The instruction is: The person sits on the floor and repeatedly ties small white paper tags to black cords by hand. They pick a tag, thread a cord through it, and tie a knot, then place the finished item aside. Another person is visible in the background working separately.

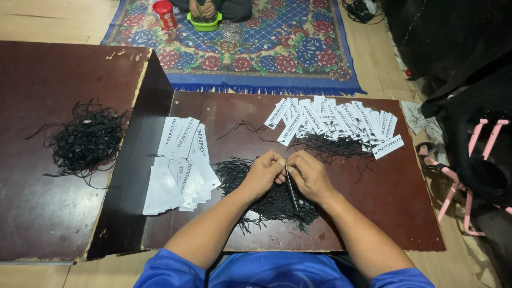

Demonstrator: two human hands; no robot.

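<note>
My left hand (264, 173) and my right hand (306, 175) meet over the low dark brown board (394, 202). Between them they pinch a thin white paper tag (291, 186), held edge-on, and a black string. Under both hands lies a loose heap of black strings (269, 205). A stack of white printed tags (181, 165) sits to the left of my left hand. Beyond my right hand a fanned row of tags with strings attached (341, 121) lies along the board's far edge.
A second, higher brown board (42, 213) at the left bears another tangle of black strings (85, 140). On the flowered rug (277, 58) beyond, another person's hands hold a green bowl (204, 22) beside a red canister (165, 14). A pink frame (469, 176) stands at right.
</note>
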